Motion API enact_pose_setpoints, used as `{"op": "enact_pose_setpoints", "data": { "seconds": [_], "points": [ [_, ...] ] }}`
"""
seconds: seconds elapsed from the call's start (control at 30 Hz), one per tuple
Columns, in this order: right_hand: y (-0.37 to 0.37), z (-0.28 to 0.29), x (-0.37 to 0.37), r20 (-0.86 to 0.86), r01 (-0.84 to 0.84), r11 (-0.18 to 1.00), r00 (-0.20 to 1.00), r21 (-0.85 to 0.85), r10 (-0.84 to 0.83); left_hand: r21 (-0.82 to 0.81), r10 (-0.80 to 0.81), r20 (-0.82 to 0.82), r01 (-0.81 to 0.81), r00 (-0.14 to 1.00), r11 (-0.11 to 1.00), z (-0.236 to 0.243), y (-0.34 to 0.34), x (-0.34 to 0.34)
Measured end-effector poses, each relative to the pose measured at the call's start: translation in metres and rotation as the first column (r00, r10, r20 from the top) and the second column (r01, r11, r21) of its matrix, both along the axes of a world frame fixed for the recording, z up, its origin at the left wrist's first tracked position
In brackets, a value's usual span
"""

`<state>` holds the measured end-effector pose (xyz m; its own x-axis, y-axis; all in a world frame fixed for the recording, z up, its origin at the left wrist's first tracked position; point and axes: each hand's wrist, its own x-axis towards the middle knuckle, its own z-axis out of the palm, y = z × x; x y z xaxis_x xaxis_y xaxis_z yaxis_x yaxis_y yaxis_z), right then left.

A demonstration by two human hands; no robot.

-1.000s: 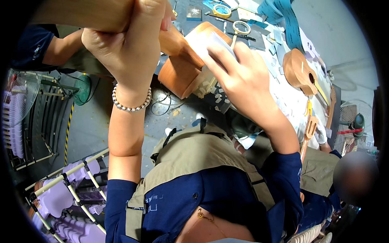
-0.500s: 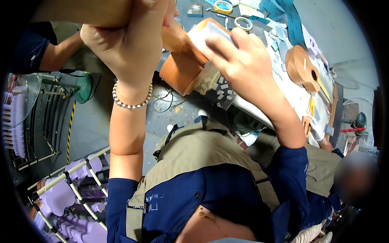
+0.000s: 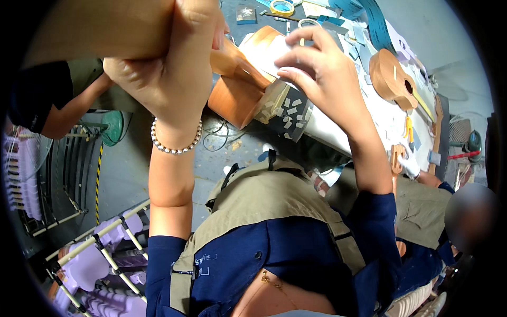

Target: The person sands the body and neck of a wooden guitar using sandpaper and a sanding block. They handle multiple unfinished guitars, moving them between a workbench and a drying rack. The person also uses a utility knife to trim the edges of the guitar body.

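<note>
Gripping a wooden piece (image 3: 100, 34) at eleven o'clock: the left hand (image 3: 163, 79). At one, the right hand (image 3: 328, 74) curls, grasp unclear.

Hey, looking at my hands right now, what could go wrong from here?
The left hand grips a wooden piece; if that grip slipped, the piece might drop or strike the orange-brown wooden body.
The beaded bracelet on that wrist might scratch the wood if it knocked against it.
Small pale pieces lie near the wooden body; a bump could scatter them.
</note>
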<state>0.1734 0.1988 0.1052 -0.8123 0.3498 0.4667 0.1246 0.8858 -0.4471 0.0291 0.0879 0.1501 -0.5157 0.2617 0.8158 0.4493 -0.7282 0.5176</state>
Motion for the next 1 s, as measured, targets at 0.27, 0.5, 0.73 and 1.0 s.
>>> {"op": "enact_pose_setpoints", "data": {
  "seconds": [0.27, 0.5, 0.73, 1.0],
  "points": [
    [-0.003, 0.015, -0.003, 0.085, 0.065, 0.995, 0.995, -0.077, -0.058, 0.036, -0.104, -0.103, 0.108, 0.989, 0.994, -0.003, 0.002, 0.001],
    [-0.012, 0.006, -0.011, 0.175, 0.231, 0.97, 0.955, 0.07, -0.24, 0.026, -0.067, -0.034, 0.067, 0.997, 0.997, 0.001, 0.004, 0.011],
    [-0.009, 0.007, -0.006, 0.053, 0.114, 0.955, 0.993, -0.273, -0.103, 0.028, -0.139, -0.087, 0.142, 0.987, 0.99, -0.003, 0.003, 0.001],
    [-0.011, 0.002, -0.01, 0.018, 0.153, 0.967, 0.988, -0.206, -0.152, -0.042, -0.45, -0.117, 0.448, 0.885, 0.893, -0.012, -0.003, -0.037]
  ]
}}
